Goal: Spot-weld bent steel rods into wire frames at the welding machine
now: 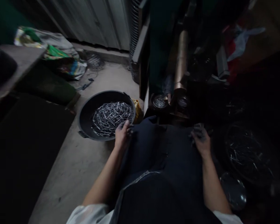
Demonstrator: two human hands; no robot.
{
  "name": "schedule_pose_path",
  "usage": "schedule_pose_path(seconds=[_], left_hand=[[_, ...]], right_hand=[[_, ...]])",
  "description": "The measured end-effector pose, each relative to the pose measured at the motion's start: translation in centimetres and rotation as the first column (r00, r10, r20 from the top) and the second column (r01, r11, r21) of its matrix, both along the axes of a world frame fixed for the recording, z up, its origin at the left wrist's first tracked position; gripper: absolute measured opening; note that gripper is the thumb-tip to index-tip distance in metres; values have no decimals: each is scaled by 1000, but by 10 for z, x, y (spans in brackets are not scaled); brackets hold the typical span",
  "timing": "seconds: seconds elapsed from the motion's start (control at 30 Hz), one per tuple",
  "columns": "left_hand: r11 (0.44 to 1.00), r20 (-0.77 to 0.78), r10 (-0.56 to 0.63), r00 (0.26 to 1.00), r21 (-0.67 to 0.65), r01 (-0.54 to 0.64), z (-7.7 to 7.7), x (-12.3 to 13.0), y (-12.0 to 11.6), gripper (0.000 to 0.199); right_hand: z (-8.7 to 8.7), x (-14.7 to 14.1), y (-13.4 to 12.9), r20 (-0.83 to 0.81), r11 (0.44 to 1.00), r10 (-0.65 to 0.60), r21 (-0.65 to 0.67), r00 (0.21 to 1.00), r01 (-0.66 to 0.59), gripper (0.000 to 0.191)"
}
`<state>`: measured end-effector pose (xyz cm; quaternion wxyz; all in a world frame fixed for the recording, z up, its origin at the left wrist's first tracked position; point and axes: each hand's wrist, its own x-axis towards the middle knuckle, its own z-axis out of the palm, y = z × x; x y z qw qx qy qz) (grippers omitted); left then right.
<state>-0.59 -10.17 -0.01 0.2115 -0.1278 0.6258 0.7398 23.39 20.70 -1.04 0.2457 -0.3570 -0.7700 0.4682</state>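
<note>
A dark blue apron (154, 146) lies spread over my lap. At its left edge, my left hand (123, 134) is closed, with the fingers curled round the cloth. My right hand (201, 140) is closed at the right edge of the apron, its fingertips dim and slightly blurred. Just beyond my left hand stands a wide dark basin (85, 113), partly filled with a heap of thin metal pieces (112, 116) that look like nails or pins. In front of my lap is a small round dish (160, 101) of small metal bits, beside a machine with a brass-coloured cylinder (181, 59).
A yellow crate (137, 110) sits behind the basin. Dark bench tops (25, 59) line the left, with printed sacks (60, 59) near the corrugated wall (91, 21). In shadow at right are another container of metal pieces (249, 152) and a shiny round bowl (234, 191).
</note>
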Motion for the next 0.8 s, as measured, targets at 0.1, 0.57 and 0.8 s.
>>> schedule_pose_path(seconds=[0.1, 0.57, 0.8], left_hand=[[829, -304, -542, 783, -345, 440, -2, 51, 18, 27], [-46, 105, -991, 83, -852, 522, -38, 131, 92, 23], [278, -97, -943, 319, -756, 593, -7, 117, 66, 13]], right_hand=[[-5, -7, -7, 24, 989, -38, 146, 999, 34, 30], [-4, -1, -2, -126, 991, -131, -57, 983, 125, 23], [5, 2, -13, -115, 993, -110, -43, 987, 106, 31]])
